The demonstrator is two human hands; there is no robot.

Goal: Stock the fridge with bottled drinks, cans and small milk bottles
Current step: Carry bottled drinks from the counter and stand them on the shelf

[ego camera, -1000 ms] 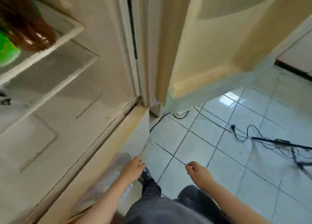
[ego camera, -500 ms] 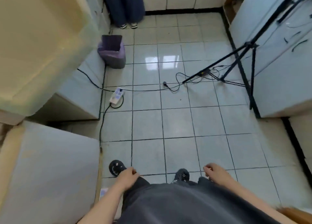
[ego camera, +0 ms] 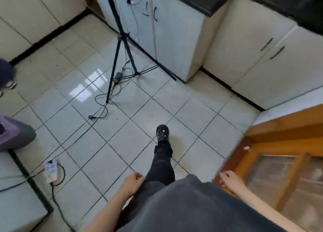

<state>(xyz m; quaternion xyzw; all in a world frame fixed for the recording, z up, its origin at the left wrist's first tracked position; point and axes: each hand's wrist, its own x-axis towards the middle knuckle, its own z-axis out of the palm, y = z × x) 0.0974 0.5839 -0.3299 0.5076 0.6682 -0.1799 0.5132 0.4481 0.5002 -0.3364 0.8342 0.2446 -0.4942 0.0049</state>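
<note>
While one black shoe [ego camera: 162,133] stands forward on the tiled floor [ego camera: 192,113], both grips hang slack and hold nothing.
The left grip [ego camera: 133,182], nearer the camera than the shoe and just to its left, has its fingers loosely curled beside the dark trouser leg [ego camera: 162,165]. The right grip [ego camera: 229,180], nearer and to the shoe's right, is likewise loosely curled over the edge of a wooden glass-paned cabinet [ego camera: 279,162]. Beyond the shoe and to its left stands a black tripod [ego camera: 122,37]. A white power strip [ego camera: 50,170] lies well to the shoe's left. Where the drinks and fridge are cannot be told from this view.
</note>
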